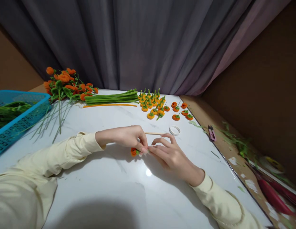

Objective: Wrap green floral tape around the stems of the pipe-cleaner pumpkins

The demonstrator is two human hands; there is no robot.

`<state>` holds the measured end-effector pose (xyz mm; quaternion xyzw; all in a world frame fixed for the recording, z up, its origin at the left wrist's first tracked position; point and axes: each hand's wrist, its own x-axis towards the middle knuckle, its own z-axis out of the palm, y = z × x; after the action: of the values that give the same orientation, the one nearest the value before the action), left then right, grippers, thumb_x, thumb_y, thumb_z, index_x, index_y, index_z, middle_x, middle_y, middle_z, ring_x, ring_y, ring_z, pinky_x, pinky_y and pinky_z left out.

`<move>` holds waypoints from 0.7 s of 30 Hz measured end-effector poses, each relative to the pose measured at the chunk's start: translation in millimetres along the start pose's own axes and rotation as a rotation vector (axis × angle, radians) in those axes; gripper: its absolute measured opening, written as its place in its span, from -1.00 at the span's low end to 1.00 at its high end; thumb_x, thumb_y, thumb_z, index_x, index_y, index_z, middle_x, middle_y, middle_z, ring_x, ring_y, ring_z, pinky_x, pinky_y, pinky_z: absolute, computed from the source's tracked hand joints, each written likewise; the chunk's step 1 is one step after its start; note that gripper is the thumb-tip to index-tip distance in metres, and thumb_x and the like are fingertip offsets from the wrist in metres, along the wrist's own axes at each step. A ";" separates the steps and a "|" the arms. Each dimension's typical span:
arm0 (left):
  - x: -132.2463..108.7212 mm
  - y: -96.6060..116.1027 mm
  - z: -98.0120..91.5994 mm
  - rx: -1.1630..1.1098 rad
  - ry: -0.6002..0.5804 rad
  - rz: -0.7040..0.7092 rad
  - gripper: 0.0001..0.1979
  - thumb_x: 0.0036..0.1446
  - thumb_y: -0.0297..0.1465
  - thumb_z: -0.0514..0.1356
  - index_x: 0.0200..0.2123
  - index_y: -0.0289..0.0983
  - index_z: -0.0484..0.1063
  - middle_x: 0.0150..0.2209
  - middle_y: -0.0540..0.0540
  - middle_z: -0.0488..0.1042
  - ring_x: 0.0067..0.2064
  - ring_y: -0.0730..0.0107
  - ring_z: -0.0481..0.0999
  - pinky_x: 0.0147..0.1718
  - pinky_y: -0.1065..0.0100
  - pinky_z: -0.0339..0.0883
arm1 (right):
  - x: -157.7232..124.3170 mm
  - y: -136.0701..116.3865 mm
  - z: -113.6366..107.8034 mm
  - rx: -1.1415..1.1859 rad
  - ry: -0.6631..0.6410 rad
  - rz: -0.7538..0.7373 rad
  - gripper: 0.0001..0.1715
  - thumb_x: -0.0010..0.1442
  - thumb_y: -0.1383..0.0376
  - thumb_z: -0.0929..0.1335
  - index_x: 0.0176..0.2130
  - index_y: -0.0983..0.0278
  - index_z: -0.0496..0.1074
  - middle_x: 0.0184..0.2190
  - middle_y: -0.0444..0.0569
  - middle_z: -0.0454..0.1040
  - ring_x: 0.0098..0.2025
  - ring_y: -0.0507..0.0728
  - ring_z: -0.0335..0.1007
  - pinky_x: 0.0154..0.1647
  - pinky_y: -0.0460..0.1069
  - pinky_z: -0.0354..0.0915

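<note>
Over the middle of the white table, my left hand is closed in a pinch behind a small fuzzy orange flower with a green base. The bloom points left. Fingertips of my right hand meet those of the left at the flower's stem end, pressed together there while the other fingers are raised. A whitish, semi-clear scrap shows just under the fingertips; what the right fingers pinch is hidden. Beyond the hands lie a thin wooden stick and a white tape ring.
Behind are green pipe-cleaner stems, an orange strand, yellow-orange flower heads and orange ones. Left stand an orange bouquet and blue basket. Pink snips and red-handled pliers lie right.
</note>
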<state>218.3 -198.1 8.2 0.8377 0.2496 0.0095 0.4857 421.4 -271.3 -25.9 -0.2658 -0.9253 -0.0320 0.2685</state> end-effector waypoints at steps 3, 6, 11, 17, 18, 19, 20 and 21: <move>-1.1 3.5 -1.0 0.006 0.006 -0.017 -0.88 0.04 -0.40 0.23 -0.44 -0.29 0.58 -0.37 -0.08 0.52 -0.26 0.36 0.47 -0.26 0.46 0.30 | 1.9 2.0 -5.0 0.286 -0.059 0.205 -0.83 0.26 0.29 0.32 -0.15 0.24 0.48 -0.32 -0.02 0.54 -0.09 0.16 0.35 0.00 0.15 0.16; -2.1 4.6 -0.4 0.008 -0.003 -0.020 -0.88 0.04 -0.40 0.23 -0.44 -0.29 0.57 -0.38 -0.07 0.52 -0.23 0.34 0.47 -0.25 0.46 0.30 | 6.0 1.9 -11.3 0.537 -0.131 0.376 -0.84 0.23 0.30 0.34 -0.20 0.24 0.52 -0.25 -0.01 0.54 -0.12 0.13 0.39 -0.06 0.07 0.25; -3.9 7.4 3.9 0.057 0.004 -0.040 -0.89 0.04 -0.41 0.23 -0.44 -0.28 0.56 -0.36 -0.07 0.52 -0.21 0.32 0.47 -0.24 0.45 0.28 | 12.9 0.1 -15.9 0.829 -0.227 0.512 -0.74 0.27 0.28 0.28 -0.34 0.31 0.53 -0.30 -0.01 0.53 -0.26 0.07 0.43 -0.19 -0.04 0.33; -4.5 11.3 8.4 0.124 0.020 -0.038 -0.89 0.04 -0.41 0.22 -0.45 -0.28 0.56 -0.36 -0.06 0.53 -0.26 0.36 0.47 -0.30 0.48 0.25 | 12.3 0.9 -13.9 0.940 -0.313 0.599 -0.67 0.28 0.23 0.27 -0.35 0.35 0.53 -0.33 0.01 0.54 -0.28 0.08 0.41 -0.17 -0.03 0.30; -4.8 11.8 9.0 0.142 0.026 -0.033 -0.89 0.04 -0.41 0.22 -0.45 -0.28 0.56 -0.36 -0.06 0.53 -0.27 0.37 0.47 -0.30 0.48 0.24 | 11.8 1.3 -13.3 0.952 -0.316 0.606 -0.67 0.28 0.22 0.27 -0.36 0.35 0.53 -0.34 0.01 0.54 -0.28 0.07 0.40 -0.17 -0.03 0.29; -5.3 12.2 9.6 0.166 0.033 -0.026 -0.88 0.05 -0.41 0.22 -0.45 -0.27 0.56 -0.37 -0.05 0.53 -0.29 0.38 0.46 -0.27 0.47 0.23 | 11.4 1.7 -12.7 0.965 -0.319 0.613 -0.67 0.27 0.21 0.28 -0.37 0.35 0.52 -0.34 0.01 0.54 -0.29 0.07 0.39 -0.17 -0.03 0.29; -5.8 12.6 10.3 0.194 0.043 -0.016 -0.88 0.05 -0.40 0.22 -0.46 -0.26 0.56 -0.37 -0.04 0.53 -0.29 0.39 0.46 -0.22 0.45 0.22 | 11.0 2.1 -12.1 0.981 -0.323 0.621 -0.66 0.26 0.20 0.28 -0.37 0.35 0.52 -0.34 0.01 0.54 -0.30 0.06 0.38 -0.17 -0.03 0.28; -6.4 13.1 11.0 0.225 0.055 -0.005 -0.87 0.06 -0.40 0.22 -0.46 -0.25 0.56 -0.37 -0.03 0.53 -0.29 0.39 0.45 -0.16 0.42 0.19 | 10.7 2.6 -11.5 0.999 -0.328 0.633 -0.66 0.25 0.18 0.29 -0.38 0.35 0.52 -0.35 0.01 0.54 -0.31 0.06 0.37 -0.18 -0.04 0.28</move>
<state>220.9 -215.0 14.6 0.8857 0.2642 0.0033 0.3817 420.6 -266.4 -10.8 -0.3714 -0.7337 0.5283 0.2111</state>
